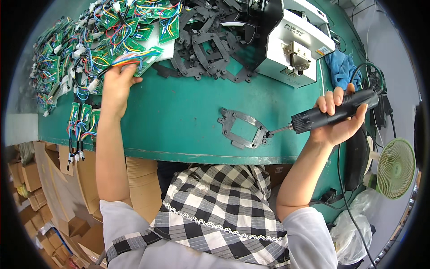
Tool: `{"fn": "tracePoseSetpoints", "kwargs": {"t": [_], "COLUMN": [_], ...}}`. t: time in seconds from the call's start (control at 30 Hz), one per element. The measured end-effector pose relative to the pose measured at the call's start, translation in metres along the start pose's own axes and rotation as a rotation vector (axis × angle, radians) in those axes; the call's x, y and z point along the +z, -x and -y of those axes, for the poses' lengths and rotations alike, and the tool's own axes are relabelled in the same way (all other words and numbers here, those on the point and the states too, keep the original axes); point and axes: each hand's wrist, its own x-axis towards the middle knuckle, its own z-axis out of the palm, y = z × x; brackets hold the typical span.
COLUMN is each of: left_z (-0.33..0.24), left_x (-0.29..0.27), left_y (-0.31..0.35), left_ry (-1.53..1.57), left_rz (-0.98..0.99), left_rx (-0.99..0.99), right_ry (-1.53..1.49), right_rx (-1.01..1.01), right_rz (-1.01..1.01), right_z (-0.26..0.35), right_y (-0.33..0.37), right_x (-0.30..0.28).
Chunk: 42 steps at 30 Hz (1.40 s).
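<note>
At the left, my left hand is closed around the coloured wires of a green circuit board, at the edge of a big heap of similar wired boards. On the right, my right hand grips a black electric screwdriver lying nearly level, its bit pointing left. A black plastic frame rests flat on the green table. The bit's tip reaches the frame's right-hand end; whether a screw sits there is too small to tell.
More black frames are piled at the back middle. Beside them stands a white machine. A blue cloth, the screwdriver's cable and a green fan are at the right. Cardboard boxes stand below left.
</note>
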Motion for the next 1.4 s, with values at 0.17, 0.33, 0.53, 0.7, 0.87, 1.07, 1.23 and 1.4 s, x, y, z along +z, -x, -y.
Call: {"fn": "tracePoseSetpoints", "kwargs": {"t": [0.17, 0.33, 0.53, 0.7, 0.87, 1.07, 1.23, 1.4], "left_z": [-0.007, -0.004, -0.005, -0.001, 0.0, 0.002, -0.002, -0.006], "left_x": [-0.015, 0.006, 0.013, 0.038, 0.051, 0.072, 0.082, 0.089], "left_y": [0.006, 0.016, 0.018, 0.034, 0.05, 0.062, 0.065, 0.07], "left_ry": [-0.454, -0.915, -0.622, 0.005, 0.253, 0.182, -0.175, -0.186], "left_rz": [0.18, 0.032, 0.004, 0.261, 0.447, 0.578, 0.522, 0.503], "left_rx": [0.111, 0.505, 0.245, 0.104, 0.038, 0.169, 0.433, 0.522], "right_ry": [0.134, 0.441, 0.939, 0.807, 0.756, 0.798, 0.747, 0.713], "right_rx": [-0.063, -0.344, -0.637, -0.676, -0.694, -0.861, -0.811, -0.719], "right_rz": [-0.038, -0.035, 0.087, 0.203, 0.063, 0.122, -0.146, -0.222], "right_z": [-0.001, 0.009, 0.01, -0.006, -0.027, -0.032, -0.037, -0.036], "right_y": [0.0, -0.027, -0.067, -0.081, -0.073, -0.07, -0.061, -0.06], "right_x": [0.006, 0.031, 0.066, 0.07, 0.088, 0.082, 0.103, 0.115]}}
